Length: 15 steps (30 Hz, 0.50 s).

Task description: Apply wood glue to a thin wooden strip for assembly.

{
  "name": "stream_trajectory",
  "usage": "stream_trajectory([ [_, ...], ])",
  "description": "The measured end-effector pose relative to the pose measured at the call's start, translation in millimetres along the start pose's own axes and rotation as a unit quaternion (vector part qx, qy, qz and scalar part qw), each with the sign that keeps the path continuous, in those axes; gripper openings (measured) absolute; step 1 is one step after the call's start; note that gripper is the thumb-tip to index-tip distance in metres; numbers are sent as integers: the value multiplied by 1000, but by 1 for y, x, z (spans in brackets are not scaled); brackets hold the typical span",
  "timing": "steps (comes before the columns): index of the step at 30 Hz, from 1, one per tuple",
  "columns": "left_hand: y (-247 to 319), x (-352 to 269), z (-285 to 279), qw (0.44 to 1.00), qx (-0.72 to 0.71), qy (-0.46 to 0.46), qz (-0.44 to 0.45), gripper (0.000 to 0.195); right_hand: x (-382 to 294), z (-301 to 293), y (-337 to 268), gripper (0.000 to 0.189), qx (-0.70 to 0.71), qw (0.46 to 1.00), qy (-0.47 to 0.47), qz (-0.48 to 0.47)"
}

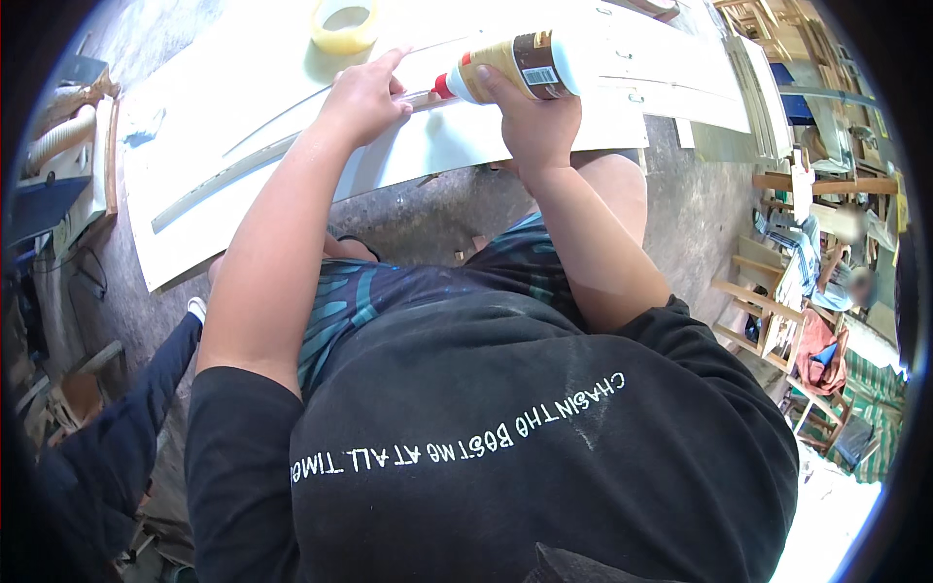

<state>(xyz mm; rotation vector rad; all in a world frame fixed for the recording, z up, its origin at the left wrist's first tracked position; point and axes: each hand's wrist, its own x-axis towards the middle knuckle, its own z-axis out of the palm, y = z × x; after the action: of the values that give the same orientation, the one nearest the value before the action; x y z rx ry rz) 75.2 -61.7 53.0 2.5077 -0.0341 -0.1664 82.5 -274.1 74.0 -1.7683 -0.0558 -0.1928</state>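
My right hand holds a glue bottle on its side, with the red nozzle pointing left. The nozzle tip is at a narrow strip; whether glue is coming out is too small to tell. My left hand grips this strip between thumb and curled fingers, its index finger stretched forward. Both hands are over a large white panel, strongly overexposed. Another long thin strip runs along the panel on the left. Beyond my left hand lies a roll of clear tape.
Small metal hooks or clips are on the panel's right part. Stacked boards stand to the right. Wooden frames and people are farther right. At left are a ribbed hose and another person's leg.
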Motion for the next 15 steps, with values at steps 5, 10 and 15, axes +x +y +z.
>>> stream_trajectory([
  [5, 2, -1, -4, 1000, -6, -8, -9, 78, 3, -8, 1, 47, -11, 1000, 22, 11],
  [10, 4, 0, -8, 1000, -13, -10, -7, 75, 15, -24, 8, 51, -53, 998, 22, 17],
  [15, 1, 2, -7, 1000, 6, -23, -2, 74, 25, -36, 22, 50, -57, 998, 19, -3],
])
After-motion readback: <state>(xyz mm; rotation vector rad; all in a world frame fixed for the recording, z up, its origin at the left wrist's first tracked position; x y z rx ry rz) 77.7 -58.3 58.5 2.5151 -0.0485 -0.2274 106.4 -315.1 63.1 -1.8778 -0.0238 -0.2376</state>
